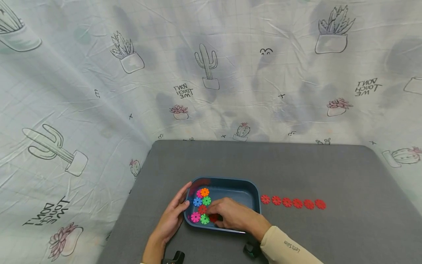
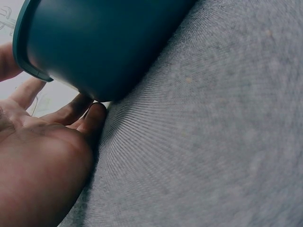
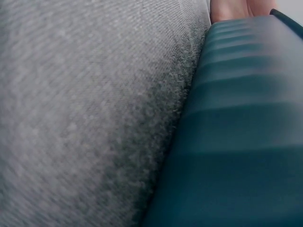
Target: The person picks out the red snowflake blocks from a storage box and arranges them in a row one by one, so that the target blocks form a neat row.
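A blue rectangular tray (image 1: pixel 244 184) lies on the grey table, with notched, flower-shaped plastic discs grouped at its left end. My left hand (image 1: pixel 171 218) grips the tray's left side, its thumb at the rim and the other fingers along the outer wall. In the left wrist view, fingers touch the tray's wall (image 2: pixel 104 47) near its base. Inside the tray, my right hand (image 1: pixel 230 212) bends its fingers down over a shaded red disc (image 1: pixel 213 217), partly hidden. I cannot tell whether it pinches that disc. Another red disc (image 1: pixel 202 209) lies right by its fingertips.
Pink (image 1: pixel 196 217), green (image 1: pixel 206 200), blue (image 1: pixel 197 201) and orange discs (image 1: pixel 204 192) lie in the tray. Right of it, several red discs (image 1: pixel 287 202) form a row on the table (image 1: pixel 349 176). A patterned cloth (image 1: pixel 230 73) hangs behind and at the sides.
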`<state>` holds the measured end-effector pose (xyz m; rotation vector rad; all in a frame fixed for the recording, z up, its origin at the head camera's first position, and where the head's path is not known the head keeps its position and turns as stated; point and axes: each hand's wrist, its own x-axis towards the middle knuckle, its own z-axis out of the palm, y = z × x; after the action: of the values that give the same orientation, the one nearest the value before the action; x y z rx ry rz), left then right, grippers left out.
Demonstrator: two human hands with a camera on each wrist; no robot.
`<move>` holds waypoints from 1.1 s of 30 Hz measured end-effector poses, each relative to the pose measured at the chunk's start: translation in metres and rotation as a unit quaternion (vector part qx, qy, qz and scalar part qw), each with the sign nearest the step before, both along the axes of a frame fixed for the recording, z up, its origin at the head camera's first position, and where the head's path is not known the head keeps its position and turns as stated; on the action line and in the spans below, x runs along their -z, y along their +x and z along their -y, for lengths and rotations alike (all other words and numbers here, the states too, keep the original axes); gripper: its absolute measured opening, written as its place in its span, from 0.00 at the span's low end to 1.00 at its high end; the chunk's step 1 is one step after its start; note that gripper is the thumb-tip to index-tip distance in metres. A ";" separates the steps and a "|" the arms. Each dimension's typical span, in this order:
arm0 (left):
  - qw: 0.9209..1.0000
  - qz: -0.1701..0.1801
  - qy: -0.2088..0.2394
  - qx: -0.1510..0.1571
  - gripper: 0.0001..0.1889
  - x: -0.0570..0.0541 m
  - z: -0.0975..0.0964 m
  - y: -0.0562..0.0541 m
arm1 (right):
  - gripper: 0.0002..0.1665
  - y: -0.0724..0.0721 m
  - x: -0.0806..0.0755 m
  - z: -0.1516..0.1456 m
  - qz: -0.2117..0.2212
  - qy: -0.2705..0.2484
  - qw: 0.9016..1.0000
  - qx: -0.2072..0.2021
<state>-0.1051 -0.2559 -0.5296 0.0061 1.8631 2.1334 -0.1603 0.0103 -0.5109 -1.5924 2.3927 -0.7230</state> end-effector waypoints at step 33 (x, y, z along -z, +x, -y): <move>1.000 0.003 0.003 0.002 0.31 0.001 0.004 -0.001 | 0.26 -0.001 -0.005 0.002 0.031 0.020 0.999 0.004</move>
<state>-0.1060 -0.2604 -0.5301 0.0044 1.8525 2.1341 -0.1610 0.0083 -0.5057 -1.5232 2.3566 -0.7118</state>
